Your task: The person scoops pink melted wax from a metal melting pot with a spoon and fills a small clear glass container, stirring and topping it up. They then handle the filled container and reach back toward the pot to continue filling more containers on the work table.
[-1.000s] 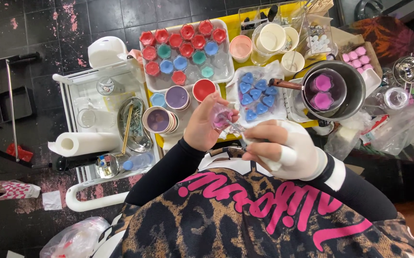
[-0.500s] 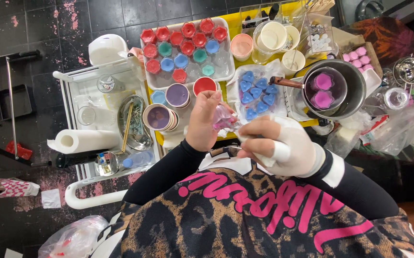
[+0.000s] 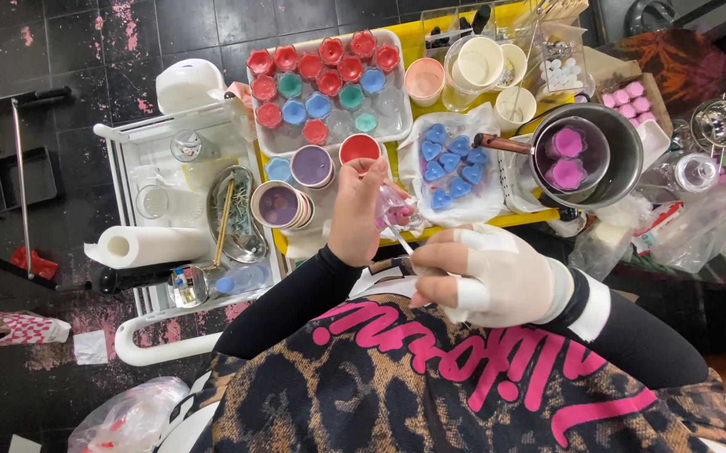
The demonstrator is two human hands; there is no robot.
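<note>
Right hand (image 3: 484, 277), bandaged, nearest the chest — fingers pinched on a thin stick (image 3: 402, 242), long axis running up-left into the small clear pink piece (image 3: 395, 205). Left hand (image 3: 358, 210) grips that piece from the left, wrist bent — just near of the blue hearts tray (image 3: 451, 164).

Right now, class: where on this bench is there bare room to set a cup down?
Hardly any. The yellow table is packed: cup tray, blue hearts, pot. Only a narrow yellow strip shows along its near edge below the hearts. The white cart has a small bare patch beside its glass jar.
</note>
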